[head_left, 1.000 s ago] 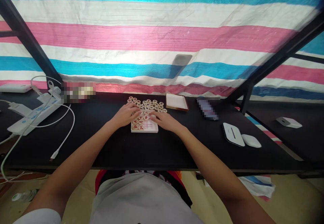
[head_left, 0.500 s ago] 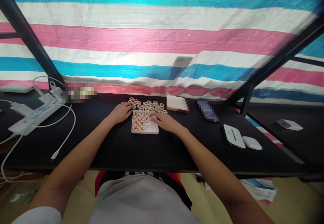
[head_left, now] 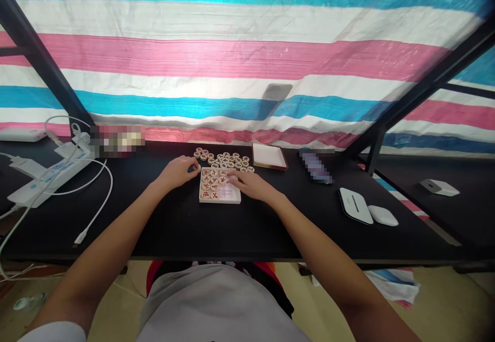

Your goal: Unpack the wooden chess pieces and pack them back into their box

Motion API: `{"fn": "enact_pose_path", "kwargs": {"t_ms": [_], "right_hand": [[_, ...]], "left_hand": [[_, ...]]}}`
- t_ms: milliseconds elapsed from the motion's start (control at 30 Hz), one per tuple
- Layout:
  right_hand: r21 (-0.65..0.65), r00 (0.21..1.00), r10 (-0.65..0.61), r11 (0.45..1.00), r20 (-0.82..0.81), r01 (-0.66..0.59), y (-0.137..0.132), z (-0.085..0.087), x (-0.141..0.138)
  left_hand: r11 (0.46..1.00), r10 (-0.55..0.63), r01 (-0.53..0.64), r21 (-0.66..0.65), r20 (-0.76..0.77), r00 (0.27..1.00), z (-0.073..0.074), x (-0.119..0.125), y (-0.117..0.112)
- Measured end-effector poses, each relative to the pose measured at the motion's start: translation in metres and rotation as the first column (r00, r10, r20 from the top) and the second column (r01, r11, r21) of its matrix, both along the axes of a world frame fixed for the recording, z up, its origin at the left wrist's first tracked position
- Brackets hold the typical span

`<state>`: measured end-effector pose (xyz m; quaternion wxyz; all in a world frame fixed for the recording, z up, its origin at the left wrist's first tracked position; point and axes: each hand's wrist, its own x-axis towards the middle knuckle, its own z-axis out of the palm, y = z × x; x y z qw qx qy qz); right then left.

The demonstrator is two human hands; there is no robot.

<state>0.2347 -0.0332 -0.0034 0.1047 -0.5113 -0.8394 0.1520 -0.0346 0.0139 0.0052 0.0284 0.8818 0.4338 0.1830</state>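
Observation:
A shallow white box [head_left: 220, 201] on the black desk holds rows of round Chinese chess pieces [head_left: 214, 179] with red characters; its lower right part shows a printed bottom. Pinched between the thumb and fingers of my left hand [head_left: 178, 172] is a Chinese chess piece [head_left: 197, 168], at the box's upper left corner. My right hand [head_left: 249, 183] lies over the box's right edge, fingers stretched left, fingertips at the top right pieces. Behind the box are loose pieces: several red ones [head_left: 203, 154] at left and a larger group of black ones [head_left: 232, 161].
An open box lid [head_left: 269, 156] lies behind my right hand. Further right are a blurred-out phone-like object [head_left: 316, 166], a flat white device [head_left: 356, 206] and a white rounded case [head_left: 382, 215]. A power strip [head_left: 50, 179] with white cables [head_left: 110, 182] occupies the left side. Striped sheeting [head_left: 232, 58] hangs behind.
My left hand has drawn back slightly from the red pieces toward the box corner, now pinching one piece. The right hand has barely moved. The view has shifted slightly.

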Motion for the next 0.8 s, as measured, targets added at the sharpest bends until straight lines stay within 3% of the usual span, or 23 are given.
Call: {"fn": "enact_pose_path", "kwargs": {"t_ms": [167,300,467,800], "right_hand": [[0.006,1.000,-0.004,1.000,0.013,0.004,0.000,0.001,-0.001],[0.013,1.000,-0.011,1.000,0.012,0.011,-0.001,0.002,-0.002],[0.018,1.000,-0.002,1.000,0.019,0.001,0.000,0.000,-0.002],[0.029,1.000,0.010,1.000,0.022,-0.011,0.002,-0.003,-0.001]], "left_hand": [[0.970,-0.240,0.243,-0.013,0.119,0.964,0.010,0.025,-0.030],[0.934,-0.356,0.357,-0.002,0.074,0.932,0.002,0.044,-0.040],[0.924,-0.383,0.383,-0.004,-0.001,0.924,-0.009,0.050,-0.034],[0.909,-0.416,0.416,0.005,-0.014,0.909,-0.013,0.050,-0.033]]}}
